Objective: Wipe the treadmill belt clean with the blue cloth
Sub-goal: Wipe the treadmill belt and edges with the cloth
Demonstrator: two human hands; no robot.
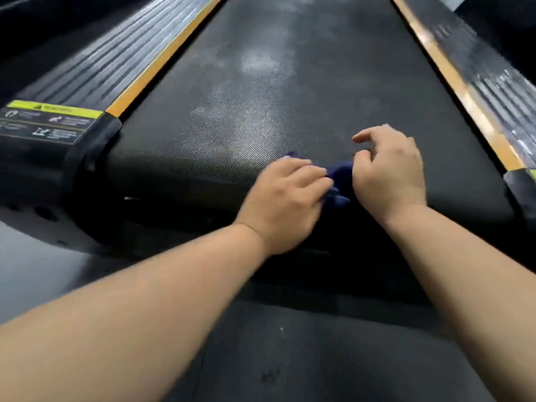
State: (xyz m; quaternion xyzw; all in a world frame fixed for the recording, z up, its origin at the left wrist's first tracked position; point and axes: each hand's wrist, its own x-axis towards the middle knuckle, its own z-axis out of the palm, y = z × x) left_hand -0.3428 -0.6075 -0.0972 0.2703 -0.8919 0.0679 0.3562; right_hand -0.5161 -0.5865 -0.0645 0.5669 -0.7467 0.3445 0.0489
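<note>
Your left hand [285, 198] has its fingers curled round the cloth [338, 184], bunched on the near end of the belt [232, 126]. Your right hand [388, 175] sits just beside the cloth with fingers loosely curled and the forefinger lifted; whether it pinches the cloth I cannot tell. Pale smudges [259, 63] mark the belt farther up.
</note>
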